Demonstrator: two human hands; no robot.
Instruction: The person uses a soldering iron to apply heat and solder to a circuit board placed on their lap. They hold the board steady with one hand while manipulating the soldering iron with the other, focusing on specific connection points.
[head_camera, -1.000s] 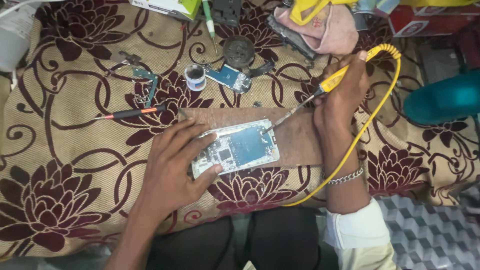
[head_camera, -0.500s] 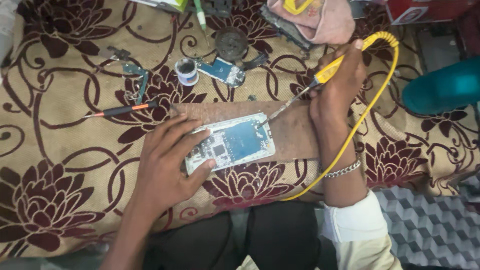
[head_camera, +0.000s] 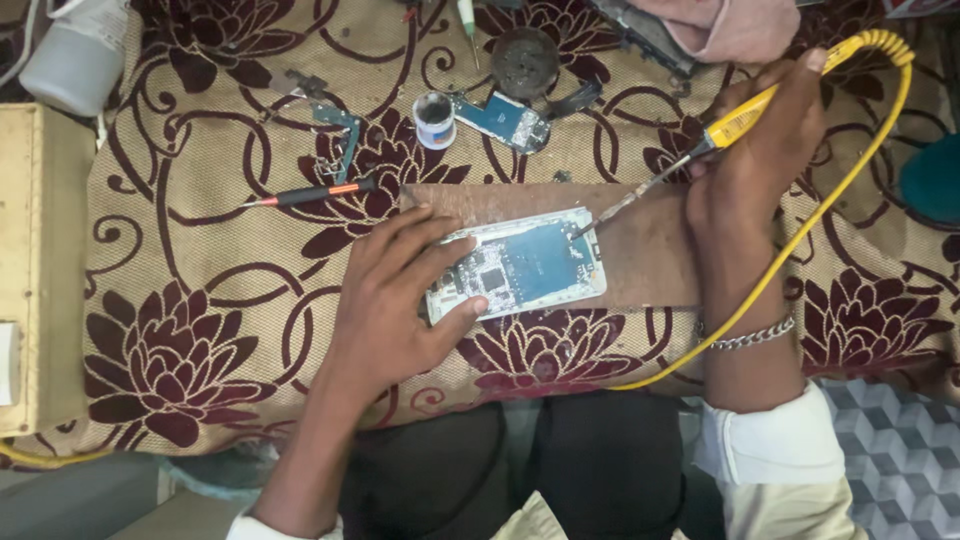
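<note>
Our left hand (head_camera: 385, 300) lies flat and spread over the left end of the opened phone (head_camera: 520, 265), thumb hooked under its near edge and fingers pressing its top, so the phone is pinned on the wooden board (head_camera: 650, 250) that rests on the flowered cloth (head_camera: 200, 300). Our right hand (head_camera: 755, 170) is closed around the yellow soldering iron (head_camera: 740, 120), and its dark tip comes down from two o'clock to touch the upper right corner of the exposed blue circuit board. The yellow cord (head_camera: 800, 250) loops from the handle's top round to five o'clock past our bracelet. Against the picture from a second ago, the iron's tip has moved in from just off the phone's edge onto the board itself, and we judge from this that contact with the work point has only now been made. The left hand has kept its hold, though the thumb has curled closer under the phone. The camera has also shifted a little, so the things at twelve o'clock sit nearer the top edge than before. Beyond the phone, at eleven o'clock, stands a small white pot (head_camera: 434, 108) beside a loose blue circuit board (head_camera: 505, 120), with a dark round disc (head_camera: 525, 62) above them. At ten o'clock a screwdriver (head_camera: 310, 194) with a red band lies well apart from our fingers.
</note>
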